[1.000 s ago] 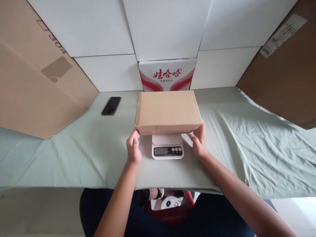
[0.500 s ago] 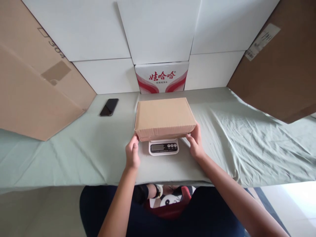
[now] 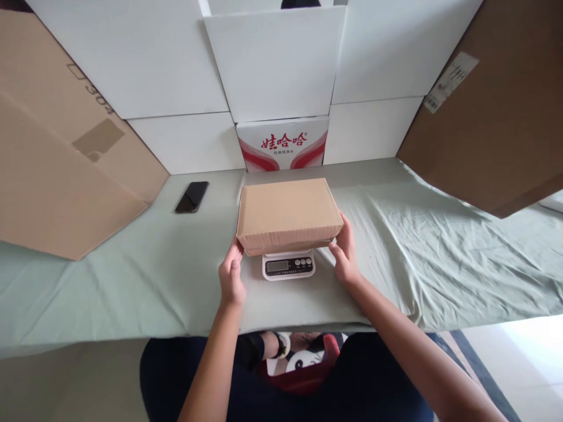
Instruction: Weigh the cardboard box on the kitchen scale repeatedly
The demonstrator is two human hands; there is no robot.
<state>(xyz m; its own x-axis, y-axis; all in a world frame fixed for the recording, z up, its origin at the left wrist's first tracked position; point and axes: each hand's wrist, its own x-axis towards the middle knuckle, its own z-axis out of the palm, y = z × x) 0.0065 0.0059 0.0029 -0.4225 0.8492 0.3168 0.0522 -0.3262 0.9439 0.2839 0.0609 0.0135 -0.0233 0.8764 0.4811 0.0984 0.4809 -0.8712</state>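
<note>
The big left cardboard point(image 3: 88, 181) beside you bears the number "304" point(image 3: 100, 101) in dark slanting print, with the outline of a square just above it. Straight ahead of you, the white and red box point(image 3: 284, 144) reads "娃哈哈" in large red characters, with a small ® at their upper right and "饮用纯净水" in small dark type beneath. On your other side, the right cardboard point(image 3: 492, 135) carries a white label point(image 3: 451, 82) with a barcode and dark handwritten strokes you cannot make out. On the scale point(image 3: 289, 265) before you, the panel's lettering is too small to read.
</note>
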